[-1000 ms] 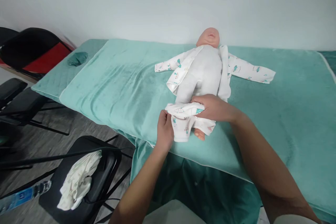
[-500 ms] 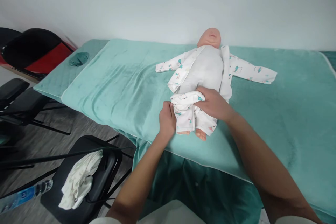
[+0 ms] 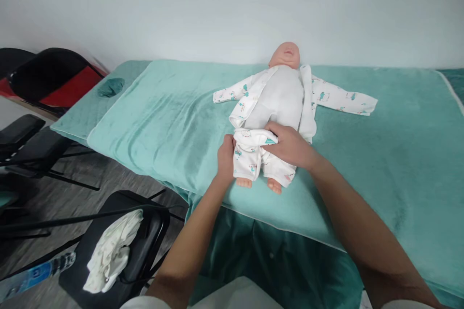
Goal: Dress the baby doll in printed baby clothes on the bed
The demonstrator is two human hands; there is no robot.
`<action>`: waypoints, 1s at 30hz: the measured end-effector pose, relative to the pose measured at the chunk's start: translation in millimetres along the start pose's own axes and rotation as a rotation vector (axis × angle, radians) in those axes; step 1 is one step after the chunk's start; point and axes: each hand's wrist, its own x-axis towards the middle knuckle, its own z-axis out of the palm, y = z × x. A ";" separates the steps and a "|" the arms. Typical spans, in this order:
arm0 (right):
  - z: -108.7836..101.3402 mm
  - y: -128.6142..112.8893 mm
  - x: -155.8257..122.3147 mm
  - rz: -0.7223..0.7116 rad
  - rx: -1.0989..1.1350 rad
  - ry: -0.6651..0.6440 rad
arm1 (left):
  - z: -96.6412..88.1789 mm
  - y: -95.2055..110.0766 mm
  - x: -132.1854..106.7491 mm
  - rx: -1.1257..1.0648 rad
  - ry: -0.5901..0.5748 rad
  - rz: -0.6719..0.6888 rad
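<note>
A baby doll [image 3: 284, 91] lies on its back on a green padded bed, head toward the wall. An open white printed jacket [image 3: 250, 99] is on it, its sleeves spread to both sides. Small printed trousers [image 3: 246, 159] cover the lower legs, with the waistband bunched near the thighs and both feet showing below the cuffs. My left hand [image 3: 226, 157] is closed on the waistband's left edge. My right hand [image 3: 290, 145] grips the waistband at its right, thumb on top. Some fingers of each hand are hidden by cloth.
The green-covered bed [image 3: 163, 106] runs along a white wall and has a face hole [image 3: 110, 88] at its left end. A black chair [image 3: 145, 246] at lower left holds a crumpled white cloth [image 3: 114, 251]. Beside it is a water bottle [image 3: 39, 273]. More black chairs [image 3: 54, 77] stand farther left.
The trousers have slid slightly up the doll's legs, so more of the foot on the left shows. Both hands keep their hold. The camera view has shifted a little.
</note>
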 end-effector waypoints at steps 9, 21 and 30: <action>0.6 4.4 0.3 -0.035 0.071 -0.014 | -0.1 -2.2 -3.9 -0.171 0.084 0.021; -13.1 16.3 -7.0 -0.076 0.440 -0.035 | 1.9 -2.4 6.5 -0.312 0.214 0.047; -7.2 44.4 -4.2 -0.303 0.139 0.683 | 16.8 -13.3 65.1 0.065 0.271 0.590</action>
